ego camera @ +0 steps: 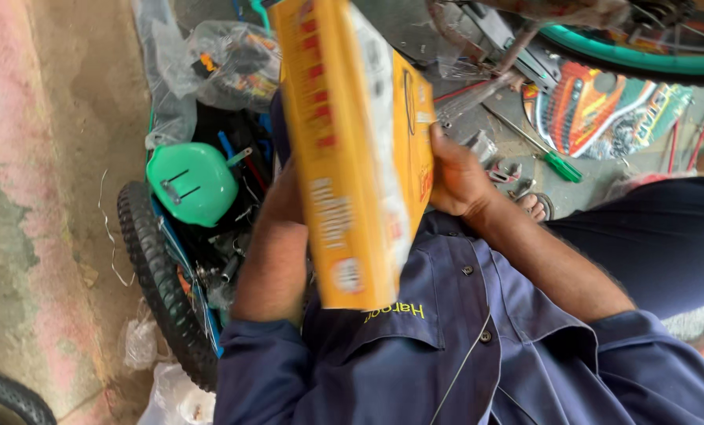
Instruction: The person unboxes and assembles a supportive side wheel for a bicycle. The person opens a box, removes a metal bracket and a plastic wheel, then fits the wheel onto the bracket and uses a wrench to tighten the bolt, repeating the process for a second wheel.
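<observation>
Head view: looking down the person's chest at both hands and a tall yellow box (352, 149) held up between them, close to the camera.
Box: long, flat cardboard pack, yellow with red and white print, tilted with its top leaning away; its lower end hangs just above the blue work shirt (462, 346).
Right hand (456, 177): fingers wrapped around the box's right edge, clenched on it about halfway up.
Left hand (289, 197): mostly hidden behind the box; the forearm runs up to its back face, so it seems to steady that side, but I cannot tell how the fingers are set.
Around: a small bicycle lies on the ground at left, with its black tyre (159, 275) and green seat (192, 182) showing; clear plastic wrapping (226, 63) lies above it. At right a green-handled screwdriver (560, 165) rests on the floor near a green-rimmed wheel (643, 55).
Step in hand: judged from the grip, the box is being held and turned over, still closed as far as can be seen.
Next move calls for: a firm hold by one hand while the other finds an end flap; the end flaps are not clearly visible here.
</observation>
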